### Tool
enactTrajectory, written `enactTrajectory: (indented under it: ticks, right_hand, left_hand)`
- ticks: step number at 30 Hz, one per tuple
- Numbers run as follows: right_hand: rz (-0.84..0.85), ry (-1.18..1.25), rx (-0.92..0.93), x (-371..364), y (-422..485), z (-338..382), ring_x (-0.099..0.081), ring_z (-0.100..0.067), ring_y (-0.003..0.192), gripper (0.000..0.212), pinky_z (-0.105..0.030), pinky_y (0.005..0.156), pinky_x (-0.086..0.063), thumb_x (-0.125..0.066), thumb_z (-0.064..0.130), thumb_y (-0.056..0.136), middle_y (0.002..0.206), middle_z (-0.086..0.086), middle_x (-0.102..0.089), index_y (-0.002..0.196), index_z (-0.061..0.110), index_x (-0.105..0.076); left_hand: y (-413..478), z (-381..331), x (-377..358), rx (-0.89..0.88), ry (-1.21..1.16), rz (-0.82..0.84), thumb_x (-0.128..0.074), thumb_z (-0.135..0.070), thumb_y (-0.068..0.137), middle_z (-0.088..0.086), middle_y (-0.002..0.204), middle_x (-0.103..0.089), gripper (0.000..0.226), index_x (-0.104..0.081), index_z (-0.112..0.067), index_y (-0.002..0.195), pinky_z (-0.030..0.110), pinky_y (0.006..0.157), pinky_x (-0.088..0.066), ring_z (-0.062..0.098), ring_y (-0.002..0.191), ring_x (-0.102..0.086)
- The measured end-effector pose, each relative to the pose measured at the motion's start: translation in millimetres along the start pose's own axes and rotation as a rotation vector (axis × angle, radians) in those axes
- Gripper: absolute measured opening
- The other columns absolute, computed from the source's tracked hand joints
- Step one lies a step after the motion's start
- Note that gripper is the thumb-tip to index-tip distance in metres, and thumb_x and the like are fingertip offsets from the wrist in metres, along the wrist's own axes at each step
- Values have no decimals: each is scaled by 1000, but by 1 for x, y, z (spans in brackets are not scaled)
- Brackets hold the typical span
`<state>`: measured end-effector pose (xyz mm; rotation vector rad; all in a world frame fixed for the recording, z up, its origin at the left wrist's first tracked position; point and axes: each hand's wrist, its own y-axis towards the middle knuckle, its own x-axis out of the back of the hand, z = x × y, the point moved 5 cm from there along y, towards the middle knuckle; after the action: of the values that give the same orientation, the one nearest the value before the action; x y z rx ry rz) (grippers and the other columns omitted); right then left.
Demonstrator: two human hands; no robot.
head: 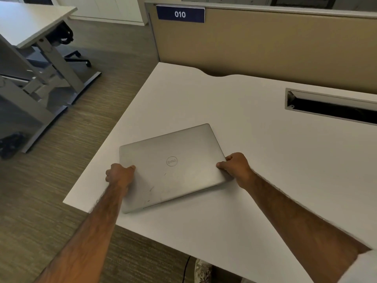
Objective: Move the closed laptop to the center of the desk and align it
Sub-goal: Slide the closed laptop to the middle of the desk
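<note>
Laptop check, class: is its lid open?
No. The laptop lies flat on the desk with its lid shut, the left hand and right hand gripping its two sides.

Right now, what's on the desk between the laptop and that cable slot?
Nothing: the head view shows only bare white desk between the laptop and the cable slot.
</note>
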<state>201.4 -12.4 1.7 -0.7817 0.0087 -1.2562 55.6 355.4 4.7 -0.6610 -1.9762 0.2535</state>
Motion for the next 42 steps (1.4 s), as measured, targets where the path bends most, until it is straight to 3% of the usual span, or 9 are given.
enactTrajectory:
  ticks: [6,19,23,34,38,42]
  right_hand:
    - [-10,12,2,23,-3,-9,-53,-11,53,35,-24,51,-40,-82,5,76,57,3,-58,56,15,-55]
    - [-114,111,-49,135,-28,-75,-57,-18,64,24,-29,61,-43,-80,6,78,71,-5,-61,71,9,-57]
    - [-166,156,-81,184,-38,-106,-57,-19,63,23,-28,57,-43,-79,4,79,71,-6,-62,72,8,-58]
    - [-266,182,-135,318,-54,-179,-49,-12,50,35,-23,48,-36,-80,3,78,56,3,-54,60,13,-52]
    - [-285,186,-153,353,-51,-198,-46,-6,41,41,-19,43,-34,-81,5,77,41,13,-49,56,17,-48]
    - [-323,183,-158,380,-47,-210,-51,-14,50,38,-25,50,-38,-82,5,75,54,3,-55,56,15,-51]
  left_hand:
    - [-11,-12,-13,-66,7,60,-72,-33,89,27,142,-50,68,-48,6,139,53,108,-45,46,130,-50]
    - [-84,-78,-95,-231,64,193,-71,-32,90,26,143,-44,68,-43,4,140,51,108,-44,45,131,-46]
    - [-123,-104,-132,-288,101,228,-70,-31,90,26,143,-44,68,-42,5,140,50,109,-44,45,132,-46]
    - [-231,-160,-237,-385,154,286,-70,-30,89,24,141,-43,65,-42,3,138,45,104,-42,43,131,-44]
    - [-258,-180,-266,-419,176,274,-69,-29,90,25,142,-43,63,-43,3,138,45,105,-42,43,132,-43]
    - [-274,-194,-290,-452,193,273,-67,-29,91,25,141,-42,60,-44,3,137,46,104,-43,43,131,-43]
